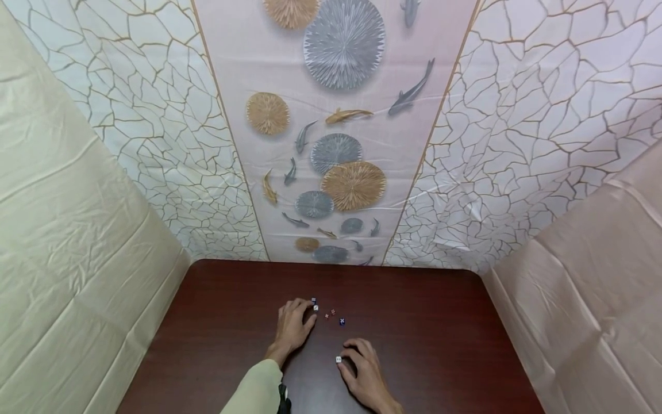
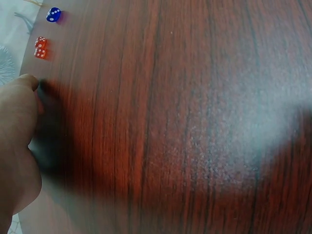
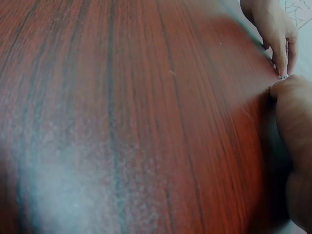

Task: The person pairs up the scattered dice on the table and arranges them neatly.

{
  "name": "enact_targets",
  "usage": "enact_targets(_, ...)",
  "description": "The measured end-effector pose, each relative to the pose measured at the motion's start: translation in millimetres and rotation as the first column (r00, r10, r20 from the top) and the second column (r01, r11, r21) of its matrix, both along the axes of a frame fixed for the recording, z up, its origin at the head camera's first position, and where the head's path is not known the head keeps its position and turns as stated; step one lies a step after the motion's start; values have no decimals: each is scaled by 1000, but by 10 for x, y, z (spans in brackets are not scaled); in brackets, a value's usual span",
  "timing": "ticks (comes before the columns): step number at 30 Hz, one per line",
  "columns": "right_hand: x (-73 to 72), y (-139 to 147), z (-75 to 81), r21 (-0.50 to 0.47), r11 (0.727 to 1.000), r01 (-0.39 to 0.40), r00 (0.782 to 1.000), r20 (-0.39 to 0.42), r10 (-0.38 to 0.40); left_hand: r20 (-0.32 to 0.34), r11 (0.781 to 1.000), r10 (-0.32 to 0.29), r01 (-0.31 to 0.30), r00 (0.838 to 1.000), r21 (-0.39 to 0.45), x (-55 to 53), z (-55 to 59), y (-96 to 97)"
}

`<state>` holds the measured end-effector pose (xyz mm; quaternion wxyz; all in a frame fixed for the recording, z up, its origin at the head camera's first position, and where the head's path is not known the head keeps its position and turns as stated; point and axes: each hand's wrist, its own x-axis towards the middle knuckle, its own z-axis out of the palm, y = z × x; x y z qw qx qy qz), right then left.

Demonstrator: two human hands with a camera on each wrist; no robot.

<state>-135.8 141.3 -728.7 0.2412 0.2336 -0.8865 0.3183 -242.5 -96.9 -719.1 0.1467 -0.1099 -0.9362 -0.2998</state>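
On the dark red wooden table, my left hand (image 1: 293, 324) holds a white die (image 1: 316, 308) at the tips of its thumb and forefinger. Just beyond that die sits a blue die (image 1: 313, 301). Nearer to me, my right hand (image 1: 364, 371) pinches another white die (image 1: 338, 359) between thumb and forefinger, its pips facing up. Two small red dice (image 1: 333, 311) lie close together right of my left hand, and a second blue die (image 1: 342, 321) rests beside them. The left wrist view catches only part of the left hand (image 2: 19, 131), its fingertips hidden.
The table (image 1: 439, 333) has a glossy wood-grain top. Patterned cloth (image 1: 341, 115) hangs behind its far edge, and plain pale cloth walls (image 1: 77, 230) rise on both sides.
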Motion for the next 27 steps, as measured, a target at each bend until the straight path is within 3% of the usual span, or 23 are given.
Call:
enact_targets(3,-4,2,-4,2,1000,9,1000,17,-9,-11,1000,6,-5,1000,3,-11,-12,15)
enact_targets(8,-9,8,-13,-15,1000,-2,998,65,3,27,1000,19,-19,999,3,-25,21,31)
enact_targets(15,11,-13,-1,10,1000,11,1000,14,-11,36,1000,26,-26,999,3,-19,18,32)
enact_targets(27,7,-6,-13,11,1000,9,1000,-8,-9,-17,999,45,-44,999,25,-15,8,55)
